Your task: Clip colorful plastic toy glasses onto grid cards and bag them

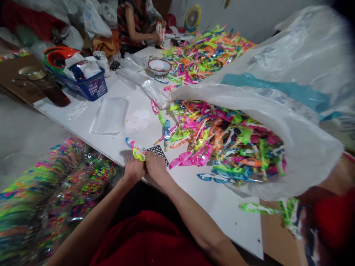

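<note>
My left hand (134,170) is closed around a small bunch of toy glasses (138,153), coloured yellow-green, pink, white and blue, whose ends stick out above the fingers. Pressed up against it, my right hand (156,167) is also closed at the bunch's lower end; its fingertips are hidden. Under and beyond my right hand lies a black-and-white checked pad (158,150) at the table's near edge. A single blue pair of toy glasses (166,129) lies just past the pad.
To the right, a big white plastic sack (313,162) spills many bright toy glasses (216,136) onto the white table (219,207). Clear bags (109,115), a blue basket (91,88) and a jug (51,88) stand left. Across the table, another person (135,29) handles similar pieces.
</note>
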Available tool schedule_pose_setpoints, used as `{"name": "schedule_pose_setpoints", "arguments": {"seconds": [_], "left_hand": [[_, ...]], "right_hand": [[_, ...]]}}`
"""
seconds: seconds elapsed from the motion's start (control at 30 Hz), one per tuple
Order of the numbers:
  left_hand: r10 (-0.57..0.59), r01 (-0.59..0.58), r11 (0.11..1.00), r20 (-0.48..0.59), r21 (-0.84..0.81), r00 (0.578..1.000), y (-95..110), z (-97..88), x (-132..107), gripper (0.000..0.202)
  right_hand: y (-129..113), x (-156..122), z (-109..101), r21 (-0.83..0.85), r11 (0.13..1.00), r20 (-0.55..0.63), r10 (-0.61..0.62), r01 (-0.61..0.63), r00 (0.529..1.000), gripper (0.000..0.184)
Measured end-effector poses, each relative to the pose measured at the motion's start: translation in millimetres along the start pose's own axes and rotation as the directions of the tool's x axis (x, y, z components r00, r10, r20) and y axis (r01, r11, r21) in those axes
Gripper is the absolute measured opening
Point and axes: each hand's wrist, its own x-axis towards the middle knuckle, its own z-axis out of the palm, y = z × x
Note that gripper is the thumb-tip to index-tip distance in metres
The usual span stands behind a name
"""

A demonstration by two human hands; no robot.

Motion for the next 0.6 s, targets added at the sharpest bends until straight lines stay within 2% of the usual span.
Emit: {"name": "schedule_pose_setpoints", "arguments": {"seconds": [0.07, 0.13, 0.17, 0.23, 0.3, 0.4, 0.47, 0.53, 0.6], "left_hand": [[0.002, -0.002, 1.000, -0.008, 0.018, 1.000, -3, -4.8, 1, 0.036], [0.031, -0.030, 0.999, -0.007, 0.040, 1.000, -6, -9.4, 1, 0.043], [0.049, -0.049, 0.997, -0.003, 0.051, 0.999, -7, -10.7, -1, 0.048], [0.074, -0.073, 0.995, -0.009, 0.073, 0.997, -10, -10.6, -3, 0.054], [0.075, -0.072, 0.994, -0.027, 0.087, 0.997, -12, -7.9, -4, 0.056], [0.060, -0.057, 0.995, -0.028, 0.079, 0.998, -13, -3.9, -4, 0.058], [0.058, -0.057, 0.997, -0.028, 0.057, 0.998, -11, -3.5, -2, 0.059], [0.052, -0.050, 0.998, -0.041, 0.036, 0.998, -9, -4.6, 0, 0.061], [0.042, -0.041, 0.999, -0.050, 0.015, 0.998, -7, -6.1, 2, 0.063]], "right_hand": [[7, 4, -3, 0.075, 0.996, -0.003, -0.041, 0.041, 0.999, 0.025], [25, 7, -7, 0.213, 0.974, 0.009, -0.086, 0.082, 0.996, 0.018], [37, 9, -9, 0.258, 0.964, -0.006, -0.065, 0.064, 0.998, 0.019], [57, 15, -13, 0.257, 0.965, -0.107, 0.077, -0.047, 0.991, 0.028], [68, 25, -18, 0.184, 0.966, -0.215, 0.220, -0.182, 0.952, 0.041], [70, 35, -22, 0.185, 0.950, -0.219, 0.290, -0.252, 0.932, 0.053], [66, 31, -21, 0.348, 0.911, -0.203, 0.306, -0.223, 0.930, 0.054], [61, 18, -16, 0.551, 0.827, -0.208, 0.265, -0.111, 0.941, 0.048], [55, 0, -6, 0.676, 0.737, -0.230, 0.193, 0.014, 0.954, 0.034]]}}
